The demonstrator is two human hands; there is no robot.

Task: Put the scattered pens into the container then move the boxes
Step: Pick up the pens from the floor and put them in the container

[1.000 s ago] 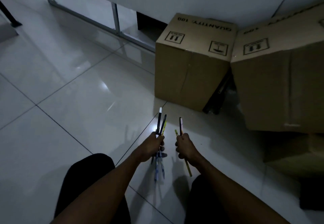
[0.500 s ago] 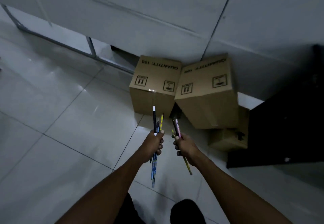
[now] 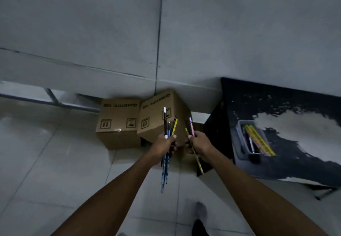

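Head view: left hand with fingers clamped round a bundle of pens, tips fanning above the knuckles; right hand pinches further pens. Both lots look gathered for one drop into the container, right of the right fingers. The boxes stand beyond the fingertips.

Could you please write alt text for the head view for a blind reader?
The left hand grips a bunch of pens and the right hand two more, over a tiled floor. Two cardboard boxes stand ahead; a container of pens sits on a dark table.
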